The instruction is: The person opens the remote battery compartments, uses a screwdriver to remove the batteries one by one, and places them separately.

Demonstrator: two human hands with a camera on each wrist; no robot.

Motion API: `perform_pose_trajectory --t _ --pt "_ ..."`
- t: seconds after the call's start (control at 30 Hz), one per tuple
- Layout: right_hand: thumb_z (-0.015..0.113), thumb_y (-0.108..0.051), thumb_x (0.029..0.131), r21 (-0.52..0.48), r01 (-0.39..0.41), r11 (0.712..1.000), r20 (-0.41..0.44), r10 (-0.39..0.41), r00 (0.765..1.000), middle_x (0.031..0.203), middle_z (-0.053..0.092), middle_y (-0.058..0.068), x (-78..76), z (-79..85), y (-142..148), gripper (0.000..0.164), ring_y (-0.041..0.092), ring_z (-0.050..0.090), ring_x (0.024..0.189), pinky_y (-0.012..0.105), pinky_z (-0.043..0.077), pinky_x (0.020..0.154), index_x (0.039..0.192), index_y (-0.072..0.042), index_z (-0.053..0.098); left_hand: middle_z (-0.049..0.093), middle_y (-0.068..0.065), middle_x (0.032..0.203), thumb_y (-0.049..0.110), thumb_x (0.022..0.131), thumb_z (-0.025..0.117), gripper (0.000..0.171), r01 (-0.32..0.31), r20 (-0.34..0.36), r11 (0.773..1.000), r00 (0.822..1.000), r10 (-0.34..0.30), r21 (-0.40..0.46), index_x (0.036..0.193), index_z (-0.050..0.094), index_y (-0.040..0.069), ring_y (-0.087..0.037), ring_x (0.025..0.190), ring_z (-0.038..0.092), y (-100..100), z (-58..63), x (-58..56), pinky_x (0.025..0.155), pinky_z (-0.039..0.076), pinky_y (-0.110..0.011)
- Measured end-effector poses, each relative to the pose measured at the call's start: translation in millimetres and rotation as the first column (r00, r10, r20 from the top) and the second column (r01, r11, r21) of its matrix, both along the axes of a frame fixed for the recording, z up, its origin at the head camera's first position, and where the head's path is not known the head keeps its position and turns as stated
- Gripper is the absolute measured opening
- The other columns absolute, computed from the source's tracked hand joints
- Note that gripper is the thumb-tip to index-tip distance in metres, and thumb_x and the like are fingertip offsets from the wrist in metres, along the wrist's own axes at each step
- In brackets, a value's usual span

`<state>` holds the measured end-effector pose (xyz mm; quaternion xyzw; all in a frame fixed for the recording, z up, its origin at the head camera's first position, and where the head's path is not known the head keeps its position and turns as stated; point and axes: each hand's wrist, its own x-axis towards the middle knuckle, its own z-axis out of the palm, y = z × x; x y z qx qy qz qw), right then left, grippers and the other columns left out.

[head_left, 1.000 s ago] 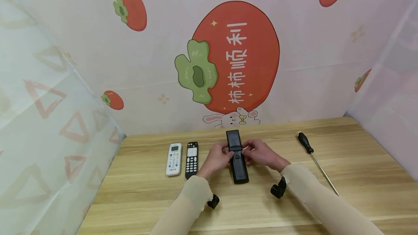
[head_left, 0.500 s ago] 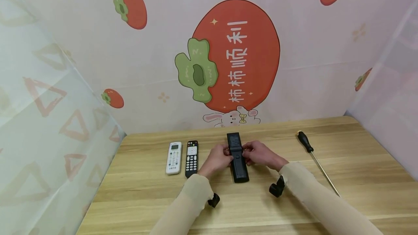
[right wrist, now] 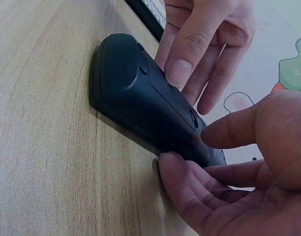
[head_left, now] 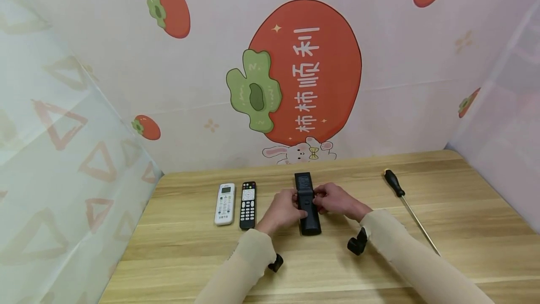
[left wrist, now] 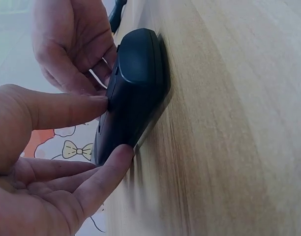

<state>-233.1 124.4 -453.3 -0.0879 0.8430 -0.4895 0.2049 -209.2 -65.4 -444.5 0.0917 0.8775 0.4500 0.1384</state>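
A black remote control (head_left: 311, 225) lies with its back up on the wooden table, its battery cover (right wrist: 165, 98) facing upward and fitted into the back. My left hand (head_left: 280, 209) grips it from the left, thumb on the cover and fingers along the side. From the right, my right hand (head_left: 336, 199) holds the middle of the remote, with the thumb near the cover's latch and the fingers low against the edge. In the right wrist view the cover's seam looks close to flush.
To the left a white air-conditioner remote (head_left: 224, 204) and a black remote with white buttons (head_left: 248, 205) lie side by side. A long screwdriver (head_left: 394, 184) with a black handle lies at the right. A printed fabric wall (head_left: 202, 79) stands behind the table.
The black remote's far end has come slightly toward me, and the label on its back now shows. My left thumb has slid down the cover; my right hand has barely moved.
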Motion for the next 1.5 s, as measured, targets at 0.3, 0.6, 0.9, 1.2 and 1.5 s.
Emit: perform_pose_trajectory --t 0.3,0.6,0.9,1.2,1.5 --pt "0.056 -0.003 0.098 0.019 -0.013 1.0 -0.003 0.013 1.0 0.093 0.066 0.013 0.9 0.4 -2 0.042 0.022 0.066 0.078 0.034 0.058 0.069 0.135 0.016 0.053 0.07 -0.017 0.116 0.004 0.083 0.082 0.064 -0.04 -0.014 0.999 0.999 0.039 -0.015 0.139 0.054 -0.009 -0.016 0.091 0.07 1 -0.2 2.7 0.08 0.058 -0.031" --pt "0.061 -0.002 0.096 0.055 -0.026 0.998 -0.038 0.028 0.999 0.084 0.064 0.009 -0.1 -2.0 0 0.042 0.019 0.062 0.069 0.029 0.05 0.058 0.135 0.013 0.056 0.068 -0.017 0.121 0.004 0.083 0.082 0.061 -0.046 -0.019 0.999 0.999 0.046 -0.021 0.137 0.056 -0.009 -0.021 0.1 0.068 1 0.9 6.0 0.085 0.057 -0.034" --pt "0.066 -0.002 0.094 0.078 -0.017 0.997 -0.053 0.022 0.998 0.087 0.067 0.008 1.3 -1.3 0 0.044 0.019 0.065 0.07 0.03 0.052 0.06 0.134 0.013 0.056 0.064 -0.017 0.13 0.003 0.08 0.085 0.074 0.021 0.028 1.0 0.999 -0.022 0.013 0.145 0.05 -0.006 -0.022 0.107 0.065 -4 2.1 6.6 0.092 0.055 -0.037" --pt "0.067 -0.003 0.094 0.085 -0.027 0.996 -0.068 0.032 0.997 0.09 0.068 0.009 2.1 -1.3 0 0.046 0.019 0.066 0.072 0.03 0.053 0.062 0.135 0.014 0.054 0.058 -0.017 0.141 0.025 0.074 0.094 0.093 0.203 -0.008 0.961 0.978 -0.208 -0.19 0.149 0.046 -0.002 -0.027 0.129 0.057 -11 3.6 9.2 0.105 0.047 -0.039" --pt "0.068 -0.004 0.094 0.084 -0.042 0.996 -0.08 0.049 0.996 0.091 0.067 0.009 2.3 -1.0 2 0.049 0.018 0.066 0.072 0.03 0.053 0.062 0.137 0.014 0.053 0.047 -0.012 0.152 0.051 0.077 0.086 0.097 0.23 -0.092 0.832 0.944 -0.317 -0.506 0.155 0.043 0.012 -0.034 0.137 0.043 -13 7.1 13.2 0.108 0.044 -0.047"
